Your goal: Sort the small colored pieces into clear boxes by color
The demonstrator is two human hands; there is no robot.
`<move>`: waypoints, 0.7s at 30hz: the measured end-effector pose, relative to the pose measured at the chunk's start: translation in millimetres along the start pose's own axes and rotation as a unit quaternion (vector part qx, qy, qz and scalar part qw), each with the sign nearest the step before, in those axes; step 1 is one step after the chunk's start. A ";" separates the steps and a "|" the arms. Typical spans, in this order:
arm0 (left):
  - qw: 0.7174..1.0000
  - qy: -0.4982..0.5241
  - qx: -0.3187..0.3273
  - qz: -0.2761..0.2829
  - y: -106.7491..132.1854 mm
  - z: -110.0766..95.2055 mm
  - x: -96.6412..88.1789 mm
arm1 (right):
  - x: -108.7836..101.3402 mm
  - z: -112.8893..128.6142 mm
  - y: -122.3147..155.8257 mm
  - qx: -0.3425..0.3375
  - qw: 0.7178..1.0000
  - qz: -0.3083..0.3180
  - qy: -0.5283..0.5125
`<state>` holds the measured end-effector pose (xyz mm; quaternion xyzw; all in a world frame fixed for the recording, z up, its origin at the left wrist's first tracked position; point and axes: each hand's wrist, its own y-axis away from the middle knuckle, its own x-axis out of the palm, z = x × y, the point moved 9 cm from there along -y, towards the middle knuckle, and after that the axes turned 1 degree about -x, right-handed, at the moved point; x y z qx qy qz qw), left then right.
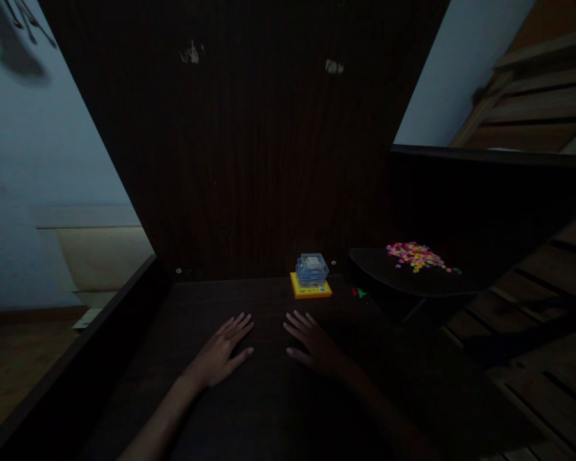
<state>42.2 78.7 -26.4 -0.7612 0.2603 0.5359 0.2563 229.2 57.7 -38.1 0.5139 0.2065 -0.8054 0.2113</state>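
My left hand (pixel 222 351) lies palm down on the dark wooden tabletop (pixel 264 397), its fingers spread and nothing in it. To its right, my right hand (pixel 313 342) also rests flat with the fingers apart. Just beyond the right hand sits a small stack of clear bluish plastic boxes (pixel 312 272) on top of a flat yellow-orange box (pixel 313 293). Neither hand touches the stack. A little red and green item (pixel 359 292), too small to make out, is to the right of the boxes.
A tall dark panel (pixel 269 147) rises behind the table. At the right, a rounded shelf (pixel 388 272) bears a heap of small colourful pieces (pixel 417 255). A raised board (pixel 77 358) edges the left side. Wooden slats (pixel 542 121) stand at far right.
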 end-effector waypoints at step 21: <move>0.988 0.071 0.060 0.124 102.8 -136.4 87.6 | -3.8 3.3 0.2 -0.012 0.999 -0.039 -0.006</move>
